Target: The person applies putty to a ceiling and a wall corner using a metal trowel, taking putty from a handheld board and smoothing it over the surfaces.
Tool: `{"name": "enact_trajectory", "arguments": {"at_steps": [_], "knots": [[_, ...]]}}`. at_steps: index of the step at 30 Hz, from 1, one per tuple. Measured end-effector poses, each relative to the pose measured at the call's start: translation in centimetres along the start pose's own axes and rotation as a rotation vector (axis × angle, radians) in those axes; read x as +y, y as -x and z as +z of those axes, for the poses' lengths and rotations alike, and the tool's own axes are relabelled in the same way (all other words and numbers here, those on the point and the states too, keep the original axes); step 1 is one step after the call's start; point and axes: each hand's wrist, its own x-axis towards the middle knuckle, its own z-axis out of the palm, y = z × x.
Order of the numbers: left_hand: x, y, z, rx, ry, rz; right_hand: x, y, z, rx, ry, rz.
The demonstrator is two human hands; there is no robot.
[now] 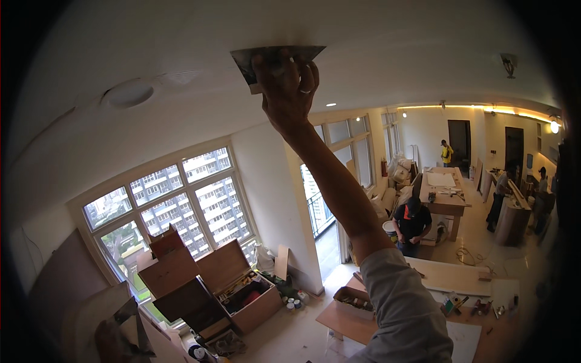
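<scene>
My right hand [289, 91] is raised overhead, its fingers closed round a wide putty knife [245, 62]. The knife's broad metal edge meets the white ceiling [387, 54]. Low at the left, in shadow, my left hand [109, 340] is closed on a dark flat-bladed tool [126, 310]. That tool looks like a second putty knife, though blur and darkness hide its handle. Left of the raised hand, a round white fitting [130, 95] sits in the ceiling, with a patched streak [181, 77] beside it.
A ceiling sprinkler [508, 66] hangs at the right. Below stand an open wooden toolbox [257, 311] and a worktable [330, 317] bearing a box [356, 302]. A person in a dark shirt [413, 221] stands nearby; others work farther back. Large windows [175, 202] line the left.
</scene>
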Motion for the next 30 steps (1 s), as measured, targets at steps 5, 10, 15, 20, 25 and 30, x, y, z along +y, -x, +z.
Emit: {"name": "enact_trajectory", "arguments": {"at_steps": [5,10,15,20,25,30], "knots": [[7.4,-1.8,0.1,-0.099,-0.076,-0.273,-1.3,6.1,3.2,-0.107,-0.007,-0.012],[2.1,-1.0,0.5,-0.028,-0.234,-0.073,-0.9,8.9,3.0,-0.240,-0.015,-0.015],[-2.1,-0.5,-1.0,0.034,-0.702,0.526,-0.8,8.3,-3.9,-0.599,-0.134,0.197],[2.0,-1.1,0.2,0.002,0.315,-0.389,5.3,-1.6,-11.0,-0.194,-0.090,0.263],[4.9,-1.4,0.4,0.190,0.783,-0.668,11.5,-13.4,-14.7,0.210,0.031,0.122],[6.8,-1.9,-0.3,0.127,0.653,-0.665,13.1,-18.5,-13.6,0.151,0.143,0.056]]}}
